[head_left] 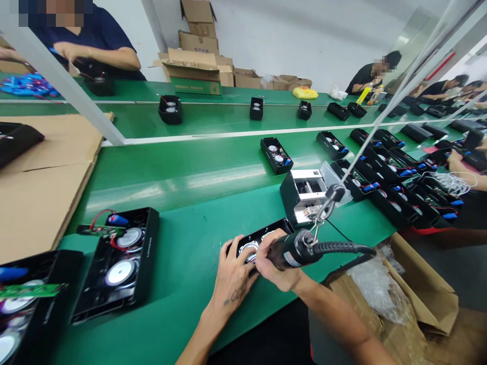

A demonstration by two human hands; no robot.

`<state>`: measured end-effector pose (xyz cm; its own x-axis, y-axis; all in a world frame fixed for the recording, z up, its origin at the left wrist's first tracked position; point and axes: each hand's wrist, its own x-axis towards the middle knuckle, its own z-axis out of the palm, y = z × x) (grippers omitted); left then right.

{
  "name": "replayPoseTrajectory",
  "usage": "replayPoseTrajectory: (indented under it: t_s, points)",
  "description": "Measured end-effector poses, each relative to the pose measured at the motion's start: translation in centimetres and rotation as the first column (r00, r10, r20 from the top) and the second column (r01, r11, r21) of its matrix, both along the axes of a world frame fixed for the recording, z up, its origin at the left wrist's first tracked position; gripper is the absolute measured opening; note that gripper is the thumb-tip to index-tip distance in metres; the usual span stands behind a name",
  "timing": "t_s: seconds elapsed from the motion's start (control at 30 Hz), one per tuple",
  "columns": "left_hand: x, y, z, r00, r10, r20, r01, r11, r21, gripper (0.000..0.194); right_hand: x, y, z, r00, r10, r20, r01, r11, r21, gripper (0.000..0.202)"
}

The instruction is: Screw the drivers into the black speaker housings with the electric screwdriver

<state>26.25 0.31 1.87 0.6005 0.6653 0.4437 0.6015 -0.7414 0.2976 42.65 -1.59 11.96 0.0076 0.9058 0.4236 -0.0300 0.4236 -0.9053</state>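
On the counter [198,230], near its front edge, the machine [291,200] stands just beside the right end of the black case [246,241], perhaps so that it is within easy reach. The driver [291,252] is held above the case by the right hand [279,267], its tip hidden, while the left hand [231,276] grips the case's left end, seemingly to keep it steady; a hook [318,223] probably bears part of the driver's weight, and the case lies under and between both hands.
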Motion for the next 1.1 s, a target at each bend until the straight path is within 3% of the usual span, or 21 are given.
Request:
replayPoseTrajectory:
  t_s: [0.2, 0.37, 0.47, 0.67, 0.83, 1.1]
  points:
    - [0.0, 0.0, -0.3, 1.000, 0.005, 0.012, -0.006, 1.000, 0.009, 0.028, -0.1, -0.2, -1.2, 0.998, 0.032, -0.045, -0.035, 0.997, -0.065, 0.028]
    - [0.0, -0.1, -0.5, 1.000, -0.001, 0.011, 0.001, 1.000, 0.009, 0.035, 0.0, -0.2, -0.7, 1.000, -0.022, 0.022, 0.023, 0.999, -0.033, 0.029]
    - [0.0, -0.1, -0.4, 1.000, 0.001, 0.010, -0.001, 1.000, 0.015, 0.031, 0.2, -0.2, 0.1, 0.998, -0.049, 0.050, 0.050, 0.999, -0.008, 0.028]
    - [0.0, 0.0, -0.3, 1.000, -0.010, -0.005, 0.010, 1.000, 0.018, 0.020, 0.2, -0.3, 1.0, 1.000, 0.004, 0.026, -0.001, 0.992, -0.123, 0.027]
    - [0.0, 0.0, -0.1, 1.000, -0.013, 0.005, 0.012, 1.000, 0.020, 0.014, 0.0, -0.1, 1.1, 1.000, -0.009, 0.026, 0.011, 0.997, -0.072, 0.025]
    - [0.0, -0.1, -0.4, 1.000, -0.005, 0.001, 0.005, 1.000, -0.006, 0.035, 0.0, -0.2, -0.2, 0.999, -0.009, 0.031, 0.010, 0.998, -0.054, 0.027]
